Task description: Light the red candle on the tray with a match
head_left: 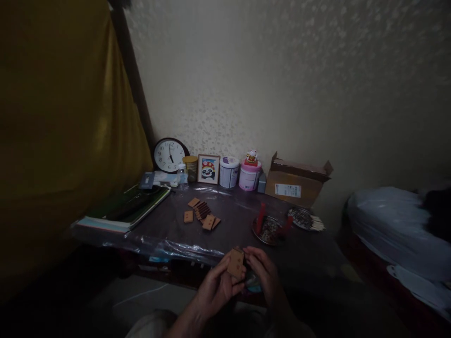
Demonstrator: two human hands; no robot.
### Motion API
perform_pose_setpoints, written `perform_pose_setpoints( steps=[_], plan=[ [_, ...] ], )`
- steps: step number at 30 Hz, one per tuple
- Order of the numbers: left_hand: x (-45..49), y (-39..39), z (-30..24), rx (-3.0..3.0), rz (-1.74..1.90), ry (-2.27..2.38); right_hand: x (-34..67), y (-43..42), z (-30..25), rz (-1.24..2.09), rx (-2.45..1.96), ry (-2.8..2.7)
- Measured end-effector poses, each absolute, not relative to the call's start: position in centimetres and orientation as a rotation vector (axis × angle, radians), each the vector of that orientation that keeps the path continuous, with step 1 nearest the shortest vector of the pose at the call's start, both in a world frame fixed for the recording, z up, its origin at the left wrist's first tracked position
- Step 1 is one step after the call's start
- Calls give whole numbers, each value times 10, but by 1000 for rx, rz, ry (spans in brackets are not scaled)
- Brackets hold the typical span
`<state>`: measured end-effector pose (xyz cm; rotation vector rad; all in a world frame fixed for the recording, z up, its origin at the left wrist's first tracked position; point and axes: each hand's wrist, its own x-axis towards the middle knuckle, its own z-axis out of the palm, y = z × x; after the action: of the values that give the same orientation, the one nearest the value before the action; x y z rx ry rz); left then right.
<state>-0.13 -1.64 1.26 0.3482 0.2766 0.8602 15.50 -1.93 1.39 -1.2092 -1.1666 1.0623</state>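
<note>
On my feed, clear plastic (176,248) covers the dark table (234,213), with brown pieces (209,221) near its middle and two dishes (265,242) to their right. I see a green book (130,205) at left; a framed picture (208,170), two tubs (229,174) and a cardboard box (312,188) line the back.

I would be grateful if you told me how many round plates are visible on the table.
2. One plate lies beyond the right hand; the other plate is farther right and farther back, in front of the cardboard box.
</note>
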Motion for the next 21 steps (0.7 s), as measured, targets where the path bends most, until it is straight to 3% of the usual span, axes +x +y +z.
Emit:
perform_pose_setpoints(
  steps=[21],
  plan=[
    [0,-21,8,409,647,291,169,-24,20,893,-1434,-1331]
  ],
)
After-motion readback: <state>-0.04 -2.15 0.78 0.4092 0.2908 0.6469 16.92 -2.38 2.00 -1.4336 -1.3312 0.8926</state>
